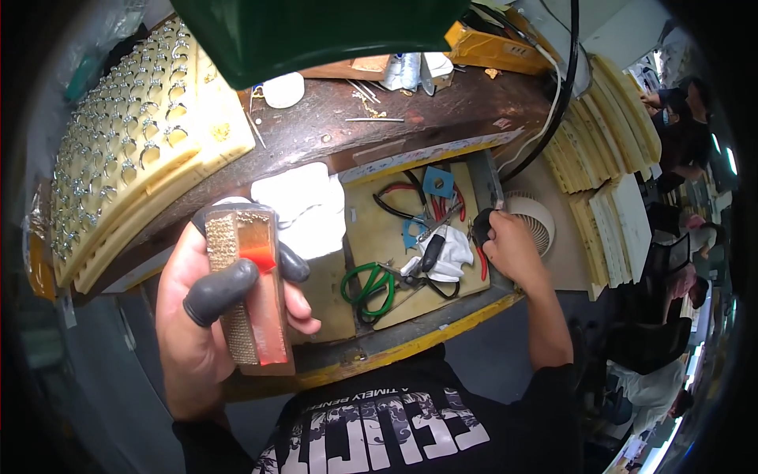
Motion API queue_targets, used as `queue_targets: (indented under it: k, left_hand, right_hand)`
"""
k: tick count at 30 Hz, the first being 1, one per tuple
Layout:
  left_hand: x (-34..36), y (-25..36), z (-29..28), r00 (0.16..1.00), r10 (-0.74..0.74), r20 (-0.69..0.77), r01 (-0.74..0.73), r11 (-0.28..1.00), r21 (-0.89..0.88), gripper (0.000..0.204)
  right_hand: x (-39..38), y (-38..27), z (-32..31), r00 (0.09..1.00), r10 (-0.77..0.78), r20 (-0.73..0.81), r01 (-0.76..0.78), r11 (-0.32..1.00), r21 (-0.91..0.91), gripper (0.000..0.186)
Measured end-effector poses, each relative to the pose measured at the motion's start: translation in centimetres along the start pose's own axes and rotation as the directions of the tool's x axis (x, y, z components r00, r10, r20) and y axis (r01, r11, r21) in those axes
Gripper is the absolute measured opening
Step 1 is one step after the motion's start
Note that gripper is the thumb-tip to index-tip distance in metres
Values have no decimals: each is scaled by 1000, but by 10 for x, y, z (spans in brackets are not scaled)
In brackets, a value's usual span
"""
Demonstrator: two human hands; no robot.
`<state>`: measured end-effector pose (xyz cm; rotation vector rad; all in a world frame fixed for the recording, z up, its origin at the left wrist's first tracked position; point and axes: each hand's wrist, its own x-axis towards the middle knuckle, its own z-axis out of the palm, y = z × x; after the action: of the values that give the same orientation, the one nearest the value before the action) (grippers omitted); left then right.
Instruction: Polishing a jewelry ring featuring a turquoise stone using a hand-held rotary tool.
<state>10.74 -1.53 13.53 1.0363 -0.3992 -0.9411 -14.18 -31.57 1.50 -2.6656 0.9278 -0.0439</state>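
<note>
My left hand [183, 336], with black finger cots on some fingers, is closed around a brown block [270, 324]. The block is raised upright; one side has rough, tufted-looking rows and another carries a glossy red-orange strip. My right hand [517, 254] is at the right side of the open drawer [395, 347], its fingers pinched together with a black cot showing. Whatever lies between those fingers is hidden. Beside it in the drawer are red-handled pliers [482, 265], a crumpled white cloth [452, 257], green-handled shears [369, 289] and blue pieces [438, 182].
A tray of many silver rings [126, 150] stands at the left. White cloth or paper [304, 207] lies brightly lit at the bench edge. A dark green lamp shade [316, 35] hangs above. Right of the drawer are a small fan [530, 223] and stacked boards [604, 158]. People sit farther right.
</note>
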Motion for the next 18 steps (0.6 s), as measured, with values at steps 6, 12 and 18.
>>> queue_targets:
  k: [6, 12, 18]
  left_hand:
    - [2, -2, -2, 1000, -14, 5, 14, 1000, -23, 57]
    - [1, -2, 2, 999, -16, -37, 15, 1000, -16, 58]
    - [1, -2, -4, 1000, -10, 22, 10, 1000, -13, 57]
  right_hand:
    - [0, -8, -5, 996, -29, -85, 32, 999, 27, 16]
    - [7, -16, -15, 981, -35, -191, 54, 994, 97, 16]
    - [18, -28, -39, 889, -52, -456, 168, 962, 217, 12]
